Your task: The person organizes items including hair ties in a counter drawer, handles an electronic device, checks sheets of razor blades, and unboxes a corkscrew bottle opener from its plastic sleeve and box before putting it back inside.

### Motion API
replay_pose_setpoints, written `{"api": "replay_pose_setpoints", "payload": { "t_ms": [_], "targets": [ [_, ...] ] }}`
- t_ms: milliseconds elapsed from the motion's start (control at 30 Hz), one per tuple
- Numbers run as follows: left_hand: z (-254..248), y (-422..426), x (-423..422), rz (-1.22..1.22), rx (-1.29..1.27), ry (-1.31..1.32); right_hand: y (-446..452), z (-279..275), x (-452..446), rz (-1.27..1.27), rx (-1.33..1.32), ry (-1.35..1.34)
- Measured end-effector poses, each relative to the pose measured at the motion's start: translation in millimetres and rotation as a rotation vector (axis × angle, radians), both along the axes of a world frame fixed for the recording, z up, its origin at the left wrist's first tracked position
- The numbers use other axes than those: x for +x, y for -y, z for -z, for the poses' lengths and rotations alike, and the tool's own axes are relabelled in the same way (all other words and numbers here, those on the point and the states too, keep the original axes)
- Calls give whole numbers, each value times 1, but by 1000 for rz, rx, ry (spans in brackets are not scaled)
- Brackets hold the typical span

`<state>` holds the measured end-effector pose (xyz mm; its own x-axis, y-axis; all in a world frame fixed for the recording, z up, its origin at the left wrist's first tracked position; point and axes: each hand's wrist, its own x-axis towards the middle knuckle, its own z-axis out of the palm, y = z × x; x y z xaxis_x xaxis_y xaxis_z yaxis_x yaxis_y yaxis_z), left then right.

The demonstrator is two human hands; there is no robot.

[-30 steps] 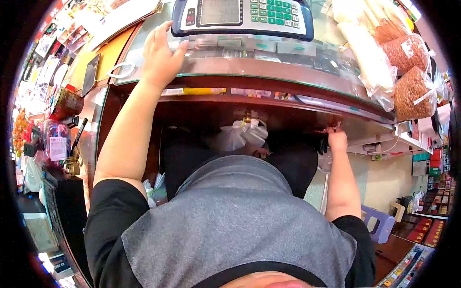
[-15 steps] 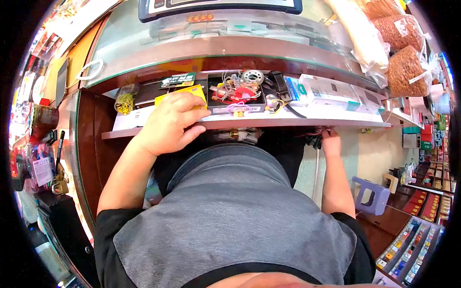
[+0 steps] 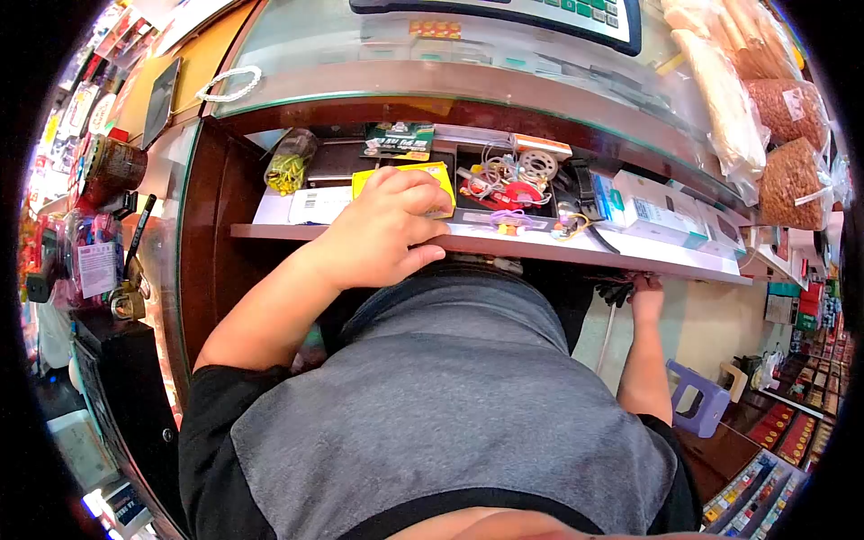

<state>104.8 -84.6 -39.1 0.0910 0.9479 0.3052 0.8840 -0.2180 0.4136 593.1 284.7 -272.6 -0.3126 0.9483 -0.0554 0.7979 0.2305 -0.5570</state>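
Observation:
My left hand (image 3: 387,225) reaches over the pulled-out drawer (image 3: 558,245), its bent fingers over the front edge and the thumb outside it. Under those fingers lies a yellow packet (image 3: 438,173), partly covered. Just below the drawer's right end is my right hand (image 3: 645,297), its fingers closed beside a dark, ragged bunch (image 3: 615,292); what they hold is too small to make out. A pale thin rod (image 3: 607,337) hangs below that bunch. Inside the drawer, a dark tray (image 3: 468,202) holds tangled wires and a white spool (image 3: 538,165).
Above the drawer is a glass-topped counter (image 3: 360,85) with a calculator-like device (image 3: 576,18). Bags of brown grains (image 3: 792,184) stand at the right. A purple stool (image 3: 700,400) is lower right. A glass panel (image 3: 184,234) borders the left.
The whole view has shifted, so the counter and drawer appear further right and tilted. My left hand stays over the drawer edge, and my right hand remains by the dark bunch.

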Motion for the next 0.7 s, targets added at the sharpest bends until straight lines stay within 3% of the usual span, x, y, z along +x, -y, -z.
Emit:
{"api": "replay_pose_setpoints", "payload": {
  "t_ms": [133,200,300,367,433,467,567,633,700],
  "targets": [
    [-3,-4,-31,-86,4,-2,6,-17,-8,162,-114,-49],
    [-10,-4,-46,-238,-47,-30,3,-9,-1,29,-32,111],
    [12,6,-43,-298,-141,-35,-5,7,3,-211,253,76],
    [15,3,-45,-286,-209,20,2,1,9,-179,337,147],
    [8,4,-41,-281,-215,-29,50,-78,-45,28,243,410],
    [12,4,-44,-277,-213,5,55,-104,-52,-33,65,630],
    [5,1,-45,-242,-247,1,73,-167,-86,-278,-285,805],
    [10,0,-49,-227,-250,44,98,-216,-118,-619,-354,353],
    [10,0,-50,-224,-261,61,122,-262,-156,-608,-373,48]
  ]
}}
